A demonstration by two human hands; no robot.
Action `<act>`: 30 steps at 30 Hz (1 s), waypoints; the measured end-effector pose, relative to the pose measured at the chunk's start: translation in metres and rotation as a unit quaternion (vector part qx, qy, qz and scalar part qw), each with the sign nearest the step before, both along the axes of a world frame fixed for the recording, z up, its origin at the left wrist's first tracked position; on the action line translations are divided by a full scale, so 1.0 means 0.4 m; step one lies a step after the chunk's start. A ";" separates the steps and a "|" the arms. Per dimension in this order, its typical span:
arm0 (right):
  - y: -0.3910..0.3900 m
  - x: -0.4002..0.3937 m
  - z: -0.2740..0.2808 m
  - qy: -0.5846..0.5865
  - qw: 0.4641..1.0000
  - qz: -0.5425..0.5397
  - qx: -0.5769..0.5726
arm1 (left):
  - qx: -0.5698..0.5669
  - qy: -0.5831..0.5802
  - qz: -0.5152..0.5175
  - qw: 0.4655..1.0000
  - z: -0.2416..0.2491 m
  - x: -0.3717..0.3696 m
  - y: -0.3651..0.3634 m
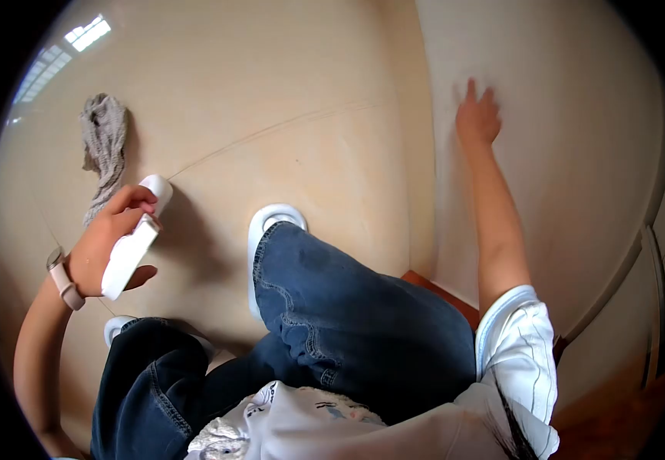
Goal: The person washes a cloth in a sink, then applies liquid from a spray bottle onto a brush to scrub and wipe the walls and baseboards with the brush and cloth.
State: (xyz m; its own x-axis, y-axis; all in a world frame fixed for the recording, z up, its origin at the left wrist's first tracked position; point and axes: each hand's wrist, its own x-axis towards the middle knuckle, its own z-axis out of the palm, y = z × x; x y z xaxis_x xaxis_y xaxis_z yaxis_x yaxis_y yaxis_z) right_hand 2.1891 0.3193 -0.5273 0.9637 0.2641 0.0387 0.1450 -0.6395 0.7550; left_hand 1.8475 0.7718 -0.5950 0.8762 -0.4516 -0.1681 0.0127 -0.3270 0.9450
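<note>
My left hand [102, 249], with a watch on its wrist, is closed around a white object [129, 257] held above the floor. That object has a flat, block-like part and a rounded end past my fingers; its kind I cannot tell. Just beyond it, a crumpled grey-beige cloth [105, 142] lies on the floor. Out to the right, my right hand [479, 116] reaches up along the white wall [570, 153]. Its fingers are apart, slightly blurred, and hold nothing.
Beige glossy floor tiles [286, 77] with thin joint lines spread ahead, meeting the wall on the right. My feet are in white slippers [256, 264]. A reddish-brown edge [455, 300] shows low beside my right leg. Window light reflects at the upper left.
</note>
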 end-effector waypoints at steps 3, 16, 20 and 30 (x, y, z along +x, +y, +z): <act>-0.039 0.018 -0.003 -0.017 0.999 0.015 0.047 | 0.018 -0.004 -0.001 1.000 0.009 0.007 -0.010; -0.173 -0.112 -0.086 0.085 0.984 0.132 -0.081 | 0.002 -0.023 0.010 1.000 0.004 -0.002 -0.004; -0.116 -0.027 -0.087 0.119 0.976 0.149 -0.108 | -0.014 -0.002 0.039 0.999 -0.008 -0.006 -0.002; -0.081 0.006 -0.112 0.093 0.982 0.134 -0.097 | -0.002 -0.004 -0.024 1.000 0.006 0.008 -0.006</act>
